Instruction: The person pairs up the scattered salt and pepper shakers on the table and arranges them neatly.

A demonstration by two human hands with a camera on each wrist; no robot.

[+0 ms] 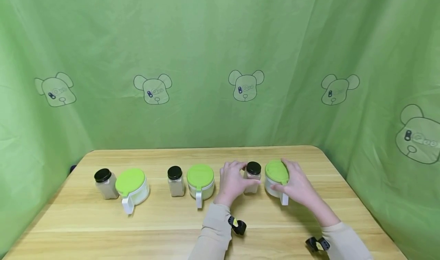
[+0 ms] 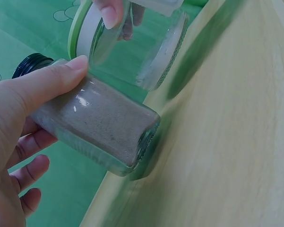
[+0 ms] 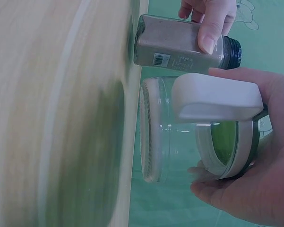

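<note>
My left hand (image 1: 233,181) grips a square glass spice jar (image 2: 99,120) with a black screw lid, thumb on the near side. Greyish-brown powder fills that jar, and the right wrist view shows a barcode label on its side. Just right of it, my right hand (image 1: 298,185) holds a round glass seasoning pot (image 3: 172,142) by its green lid (image 1: 277,171), fingers and thumb on opposite sides. The pot's white handle (image 3: 217,97) points toward me. Some powder lies at the pot's bottom. Whether either base touches the table, I cannot tell.
On the wooden table (image 1: 137,237), another black-lidded jar (image 1: 177,185) stands beside a green-lidded pot (image 1: 201,177) in the middle. A similar jar (image 1: 107,185) and pot (image 1: 131,181) stand at the left. A green curtain (image 1: 199,126) hangs behind the table and at both sides.
</note>
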